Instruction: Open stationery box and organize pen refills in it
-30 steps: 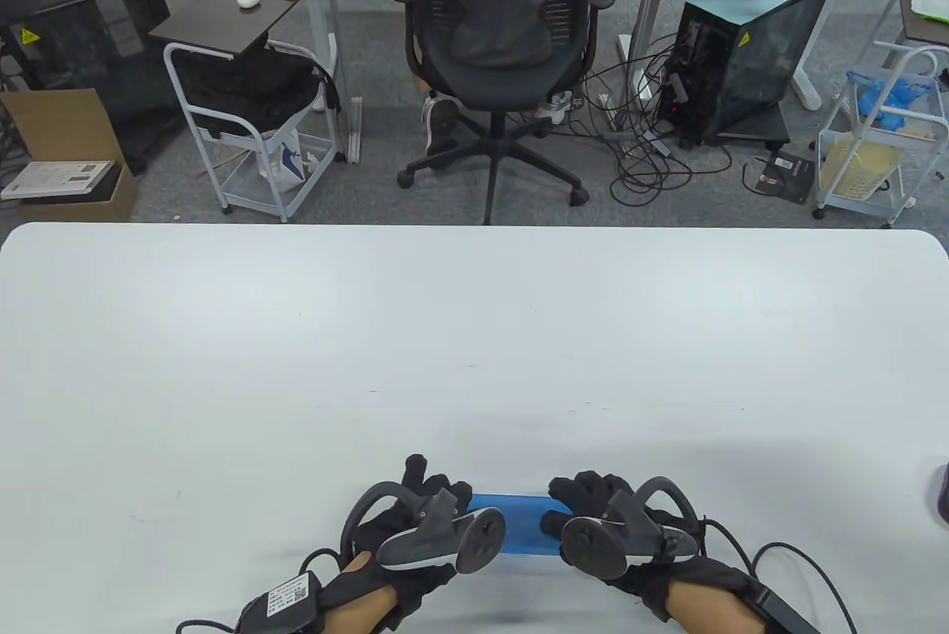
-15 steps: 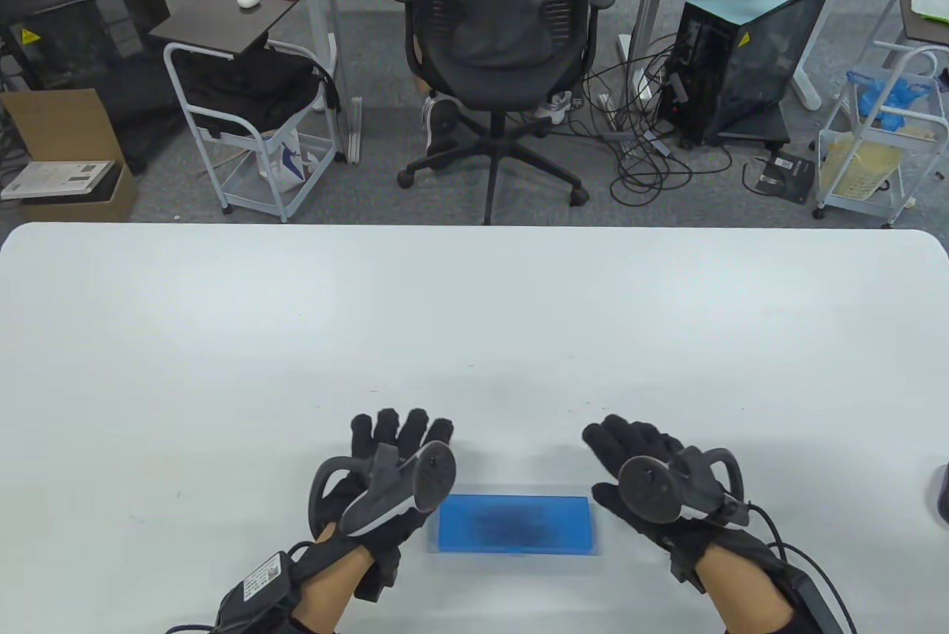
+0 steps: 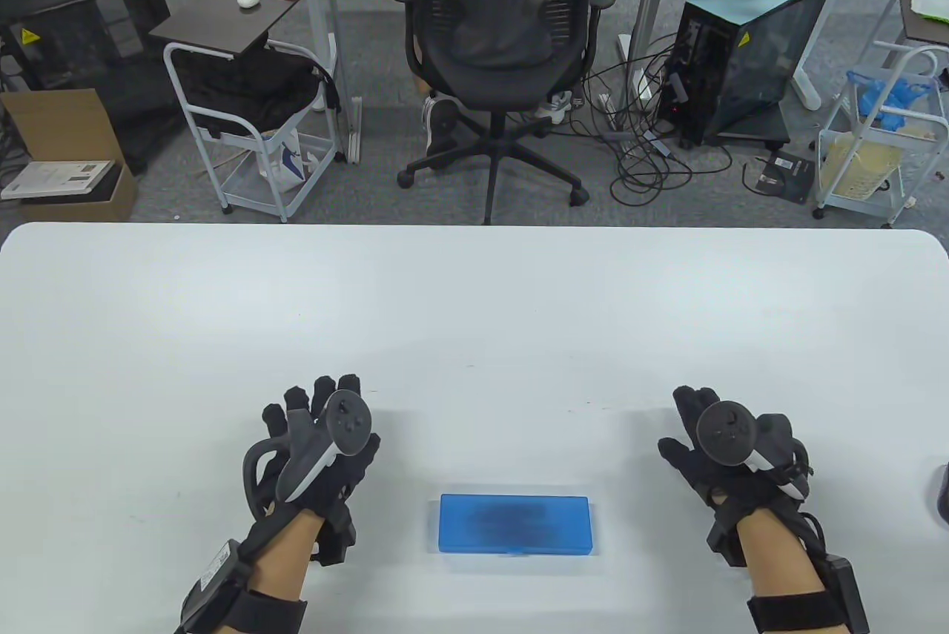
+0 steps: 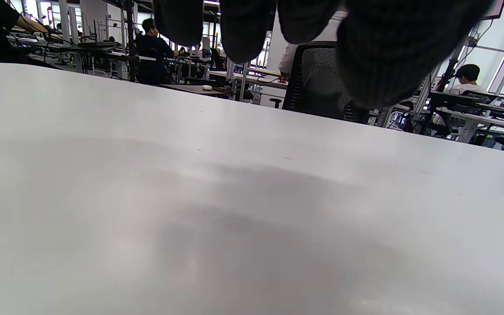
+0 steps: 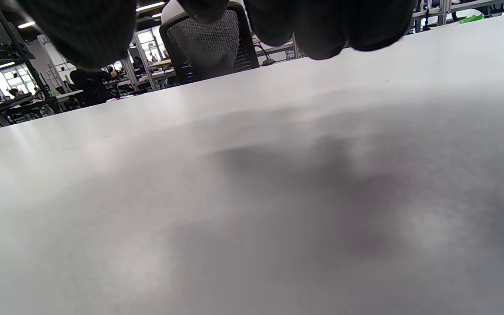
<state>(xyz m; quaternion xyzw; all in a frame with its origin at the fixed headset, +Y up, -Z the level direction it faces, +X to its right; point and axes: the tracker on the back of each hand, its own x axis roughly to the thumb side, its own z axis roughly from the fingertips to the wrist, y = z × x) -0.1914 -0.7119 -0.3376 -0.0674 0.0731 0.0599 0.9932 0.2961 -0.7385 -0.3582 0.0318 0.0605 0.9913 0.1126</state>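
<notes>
The white tabletop (image 3: 474, 308) fills the lower half of the table view, its near edge cut off by the frame. Beyond its far edge stands a black mesh office chair (image 3: 504, 48); a person sits in it, mostly hidden by the backrest.

The left hand (image 3: 315, 452) hovers over the tabletop left of centre, fingers spread and fairly straight, holding nothing; the tracker strapped to its back hides much of the palm area. The right hand (image 3: 730, 452) sits well to the right, fingers likewise extended and apart, gripping nothing — its tracker covers the knuckles.

Between the two hands, apart from both and nearer the bottom edge, lies the blue stationery box (image 3: 515, 524), flat and with its lid closed. A dark smudge shows through the translucent lid; what is inside cannot be made out.

In the left wrist view only blurred dark fingertips (image 4: 243, 30) hang from the top edge over bare tabletop. The right wrist view shows the same — fingertips (image 5: 322, 26) out of focus, the box out of sight.
</notes>
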